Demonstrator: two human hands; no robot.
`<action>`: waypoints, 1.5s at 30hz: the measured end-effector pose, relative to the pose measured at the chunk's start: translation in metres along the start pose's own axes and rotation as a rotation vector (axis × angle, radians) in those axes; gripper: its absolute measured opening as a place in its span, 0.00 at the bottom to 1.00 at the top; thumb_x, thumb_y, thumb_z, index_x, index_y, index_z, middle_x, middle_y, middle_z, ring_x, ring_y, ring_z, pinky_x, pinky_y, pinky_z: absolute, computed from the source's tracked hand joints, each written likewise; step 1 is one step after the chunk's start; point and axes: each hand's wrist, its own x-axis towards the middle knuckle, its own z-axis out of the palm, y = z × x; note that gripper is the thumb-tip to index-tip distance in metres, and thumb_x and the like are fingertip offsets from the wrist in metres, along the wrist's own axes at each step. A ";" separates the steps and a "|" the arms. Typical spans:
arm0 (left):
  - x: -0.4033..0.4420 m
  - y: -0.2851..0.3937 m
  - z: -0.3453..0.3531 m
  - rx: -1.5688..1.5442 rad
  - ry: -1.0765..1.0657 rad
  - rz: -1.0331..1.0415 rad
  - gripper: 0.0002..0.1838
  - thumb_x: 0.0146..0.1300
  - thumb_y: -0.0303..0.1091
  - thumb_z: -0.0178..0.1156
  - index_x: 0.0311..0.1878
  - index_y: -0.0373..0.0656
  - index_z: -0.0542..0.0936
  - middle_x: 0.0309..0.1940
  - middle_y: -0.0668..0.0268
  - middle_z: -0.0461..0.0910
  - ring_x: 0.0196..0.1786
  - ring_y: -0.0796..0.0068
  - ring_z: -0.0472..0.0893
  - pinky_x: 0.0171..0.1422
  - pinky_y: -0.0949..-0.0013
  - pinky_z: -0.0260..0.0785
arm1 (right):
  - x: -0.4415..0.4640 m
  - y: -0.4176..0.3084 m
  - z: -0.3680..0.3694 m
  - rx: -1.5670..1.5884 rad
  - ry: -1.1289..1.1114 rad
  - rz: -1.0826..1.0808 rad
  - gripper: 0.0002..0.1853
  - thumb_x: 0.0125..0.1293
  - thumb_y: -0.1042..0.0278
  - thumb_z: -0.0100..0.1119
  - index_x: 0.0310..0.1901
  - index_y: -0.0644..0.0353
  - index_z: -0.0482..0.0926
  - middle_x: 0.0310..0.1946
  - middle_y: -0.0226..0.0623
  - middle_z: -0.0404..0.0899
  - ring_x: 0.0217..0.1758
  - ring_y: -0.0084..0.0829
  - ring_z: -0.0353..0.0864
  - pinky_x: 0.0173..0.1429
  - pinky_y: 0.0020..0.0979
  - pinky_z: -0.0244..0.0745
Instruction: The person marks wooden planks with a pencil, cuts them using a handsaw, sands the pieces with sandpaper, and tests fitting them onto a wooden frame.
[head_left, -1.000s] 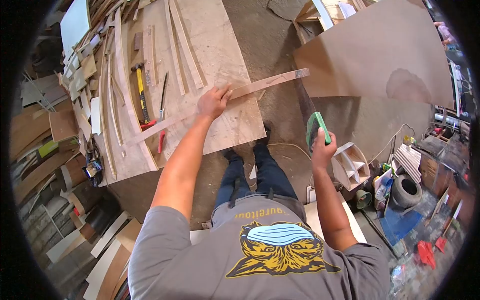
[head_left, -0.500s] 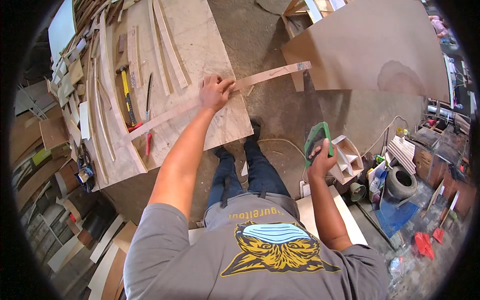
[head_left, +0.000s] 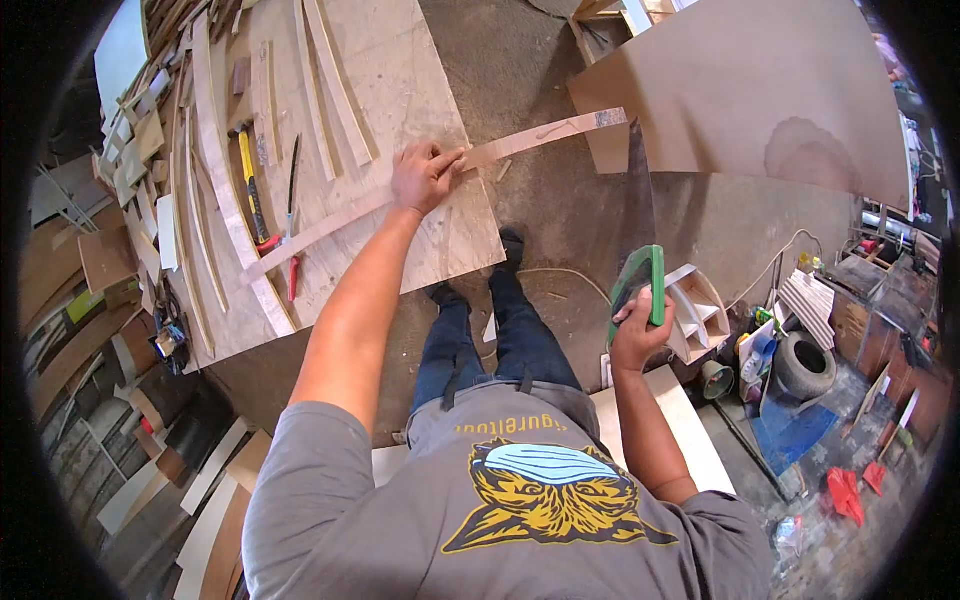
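My left hand point(head_left: 425, 178) grips a long, thin wood strip point(head_left: 540, 135) near the right edge of the plywood tabletop point(head_left: 420, 60). The strip's right end juts out past that edge and bears a dark printed mark. In my right hand point(head_left: 642, 335) is a handsaw point(head_left: 637, 275), held by its green handle. Its dark blade points away from me, with the tip close beside the strip's free end. Left of my left hand lie a hammer point(head_left: 251, 185) with a yellow-and-black handle and a slim blade tool with a red handle point(head_left: 293, 278).
More wood strips point(head_left: 335, 85) lie on the tabletop, with piled offcuts point(head_left: 150, 140) along its left side. A large brown board point(head_left: 720, 90) stands at upper right. On the floor at right are a small tire point(head_left: 805, 362), a wooden box with dividers point(head_left: 697, 312) and a cable point(head_left: 565, 275).
The saw has shifted slightly right, its tip moving from under the strip's end to just beside it. My left hand and the strip appear slightly higher in view.
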 end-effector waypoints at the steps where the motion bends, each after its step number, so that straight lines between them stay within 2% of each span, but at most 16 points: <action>1: 0.001 0.000 0.000 -0.003 0.003 0.001 0.12 0.62 0.52 0.67 0.46 0.65 0.90 0.36 0.72 0.77 0.43 0.67 0.77 0.52 0.60 0.66 | 0.003 0.001 -0.002 -0.001 0.013 0.009 0.10 0.76 0.65 0.59 0.43 0.61 0.70 0.24 0.30 0.74 0.22 0.19 0.73 0.27 0.25 0.69; 7: 0.000 0.013 -0.011 -0.016 -0.073 0.023 0.12 0.62 0.48 0.68 0.48 0.63 0.90 0.35 0.70 0.77 0.44 0.68 0.78 0.51 0.59 0.65 | 0.013 -0.004 -0.009 -0.036 0.001 -0.160 0.09 0.75 0.66 0.59 0.43 0.61 0.70 0.23 0.29 0.72 0.24 0.20 0.73 0.29 0.25 0.69; 10: 0.001 0.017 -0.013 -0.061 -0.082 -0.006 0.12 0.62 0.46 0.68 0.46 0.58 0.90 0.36 0.70 0.79 0.45 0.66 0.79 0.54 0.58 0.66 | 0.009 -0.004 -0.009 -0.114 -0.068 -0.243 0.10 0.73 0.65 0.61 0.43 0.62 0.72 0.25 0.30 0.74 0.26 0.22 0.75 0.32 0.27 0.71; 13: 0.006 0.015 -0.001 -0.012 0.038 -0.084 0.16 0.64 0.47 0.66 0.52 0.56 0.87 0.44 0.69 0.81 0.52 0.65 0.78 0.60 0.55 0.64 | -0.002 0.005 -0.003 -0.150 -0.140 -0.289 0.11 0.71 0.65 0.64 0.45 0.63 0.76 0.28 0.34 0.78 0.27 0.25 0.78 0.35 0.29 0.74; 16: 0.019 0.028 0.011 0.263 0.126 -0.379 0.26 0.68 0.50 0.60 0.66 0.49 0.77 0.61 0.60 0.76 0.67 0.53 0.71 0.71 0.46 0.59 | -0.011 0.003 0.013 -0.276 -0.289 -0.480 0.10 0.72 0.68 0.63 0.47 0.64 0.75 0.27 0.31 0.78 0.27 0.20 0.77 0.32 0.24 0.73; 17: 0.023 0.029 0.019 0.277 0.139 -0.460 0.30 0.70 0.52 0.57 0.70 0.49 0.72 0.65 0.57 0.72 0.71 0.50 0.66 0.73 0.42 0.56 | -0.019 0.000 0.022 -0.212 -0.333 -0.384 0.10 0.71 0.69 0.64 0.47 0.64 0.77 0.30 0.33 0.80 0.30 0.21 0.80 0.35 0.26 0.75; 19: 0.028 0.027 0.042 0.301 0.167 -0.623 0.36 0.72 0.58 0.52 0.76 0.49 0.63 0.73 0.51 0.63 0.78 0.43 0.56 0.76 0.34 0.50 | -0.027 -0.010 0.042 -0.217 -0.359 -0.479 0.09 0.70 0.69 0.65 0.46 0.64 0.77 0.28 0.34 0.80 0.29 0.22 0.80 0.35 0.27 0.75; 22: 0.028 0.020 0.061 0.314 0.256 -0.609 0.38 0.73 0.61 0.49 0.79 0.50 0.59 0.77 0.48 0.59 0.80 0.39 0.53 0.77 0.30 0.46 | -0.039 -0.017 0.062 -0.191 -0.389 -0.532 0.09 0.69 0.70 0.66 0.44 0.64 0.78 0.26 0.35 0.80 0.27 0.22 0.79 0.34 0.28 0.75; 23: 0.026 0.017 0.065 0.314 0.229 -0.607 0.38 0.74 0.60 0.48 0.79 0.49 0.58 0.77 0.47 0.58 0.80 0.38 0.52 0.77 0.30 0.45 | -0.041 -0.018 0.065 -0.177 -0.399 -0.532 0.08 0.69 0.70 0.66 0.44 0.64 0.78 0.25 0.35 0.79 0.26 0.23 0.79 0.33 0.28 0.75; 26: 0.025 0.016 0.063 0.342 0.158 -0.597 0.37 0.75 0.58 0.48 0.79 0.46 0.58 0.77 0.45 0.56 0.81 0.37 0.50 0.78 0.29 0.43 | -0.051 -0.013 0.062 -0.195 -0.453 -0.444 0.11 0.67 0.69 0.69 0.45 0.63 0.79 0.30 0.42 0.82 0.27 0.34 0.85 0.32 0.32 0.78; 35: 0.026 0.010 0.076 0.390 0.163 -0.583 0.37 0.74 0.57 0.49 0.80 0.53 0.57 0.78 0.42 0.53 0.81 0.34 0.49 0.78 0.26 0.40 | -0.065 -0.017 0.058 -0.229 -0.497 -0.399 0.10 0.67 0.71 0.68 0.45 0.63 0.78 0.29 0.44 0.82 0.27 0.41 0.86 0.31 0.35 0.78; 45: 0.029 0.012 0.072 0.371 0.134 -0.577 0.34 0.76 0.57 0.45 0.80 0.55 0.58 0.79 0.39 0.50 0.81 0.30 0.46 0.77 0.26 0.40 | -0.075 -0.039 0.066 -0.226 -0.508 -0.431 0.09 0.67 0.72 0.68 0.44 0.62 0.77 0.27 0.44 0.81 0.27 0.40 0.86 0.31 0.35 0.78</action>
